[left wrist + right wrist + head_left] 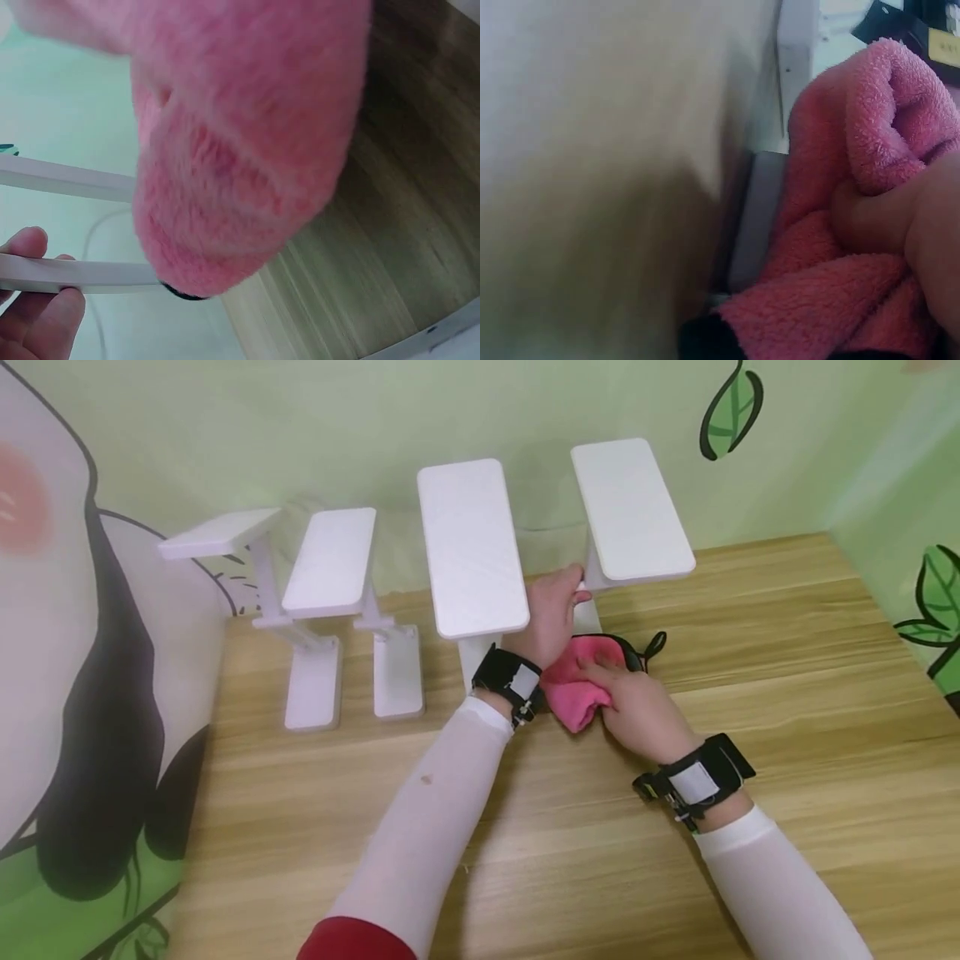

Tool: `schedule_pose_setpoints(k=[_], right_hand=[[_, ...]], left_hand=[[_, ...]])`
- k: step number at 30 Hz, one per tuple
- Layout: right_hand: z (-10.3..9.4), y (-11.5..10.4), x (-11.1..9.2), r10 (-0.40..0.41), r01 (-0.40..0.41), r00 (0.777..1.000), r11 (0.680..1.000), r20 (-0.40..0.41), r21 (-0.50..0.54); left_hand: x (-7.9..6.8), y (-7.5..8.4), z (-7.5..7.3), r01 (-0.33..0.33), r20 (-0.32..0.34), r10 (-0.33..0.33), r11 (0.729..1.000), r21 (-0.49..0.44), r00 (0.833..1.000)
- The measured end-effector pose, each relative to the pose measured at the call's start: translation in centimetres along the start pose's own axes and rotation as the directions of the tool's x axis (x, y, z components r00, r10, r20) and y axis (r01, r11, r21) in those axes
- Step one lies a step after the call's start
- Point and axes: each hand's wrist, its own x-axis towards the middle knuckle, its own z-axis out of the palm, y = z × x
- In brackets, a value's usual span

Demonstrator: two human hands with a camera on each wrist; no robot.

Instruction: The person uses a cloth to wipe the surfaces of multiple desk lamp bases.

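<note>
The left hand (551, 614) grips a post of the rightmost white folding stand (633, 510), just under its top plate. In the left wrist view, fingers (56, 322) pinch that slim white post (112, 276) from both sides. A fluffy pink cloth (573, 697) with black edging and a black loop is bunched in the right hand (648, 718), over the stand's base. The right wrist view shows the thumb (874, 221) sunk into the folds of the cloth (817, 300); the other fingers are hidden. Much of the base lies hidden under the cloth.
Three more white stands, one tall (472, 547) and two smaller (333, 560) (221, 531), stand to the left on the wooden table (337, 827). The tall one overlaps the left wrist in the head view. A painted green wall (300, 427) runs behind them.
</note>
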Motion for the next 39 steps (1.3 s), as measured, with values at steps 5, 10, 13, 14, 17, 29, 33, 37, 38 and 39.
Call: schedule_pose_setpoints(k=[5,10,13,14,17,29,33,37,38,39], right_hand=[[-0.5,0.8,2.5,-0.002,0.001,0.999,0.999,0.033,0.033],[-0.3,2.2,6.0,0.044,-0.044,0.999,0.998,0.011,0.037],[0.0,2.3,6.7,0.081,-0.081,0.997,0.997,-0.004,0.014],[0.1,2.2,6.6,0.079,-0.079,0.997,0.997,-0.002,0.000],[0.4,1.5,5.2,0.056,-0.056,0.998,0.998,0.003,-0.034],[-0.4,-0.6,2.1,0.007,-0.007,1.000,0.999,0.007,-0.050],[-0.1,0.1,5.2,0.070,-0.069,0.997,0.997,0.015,-0.036],[0.1,0.9,7.0,0.142,-0.141,0.990,0.989,0.021,-0.041],[0.1,1.0,7.1,0.138,-0.137,0.990,0.989,0.018,-0.049],[0.2,1.0,6.9,0.125,-0.124,0.992,0.991,0.014,-0.054]], left_hand=[[0.0,0.1,-0.1,0.011,0.001,-0.011,1.000,-0.006,1.000],[-0.1,0.4,-0.1,0.032,0.022,-0.032,0.999,-0.031,0.999],[-0.1,0.3,0.0,0.039,0.023,-0.038,0.998,-0.043,0.999],[-0.1,0.2,0.1,0.041,0.020,-0.040,0.998,-0.045,0.999],[-0.1,0.1,0.2,0.035,0.010,-0.035,0.998,-0.057,0.999],[0.0,0.0,0.0,-0.017,-0.012,0.017,1.000,-0.007,1.000],[-0.1,-0.1,-0.1,0.008,-0.007,-0.008,1.000,-0.001,1.000],[-0.1,0.0,-0.2,0.031,0.026,-0.031,0.999,-0.024,0.999],[-0.1,0.0,-0.2,0.037,0.028,-0.036,0.999,-0.028,0.999],[-0.1,0.0,-0.2,0.042,0.033,-0.041,0.999,-0.029,0.999]])
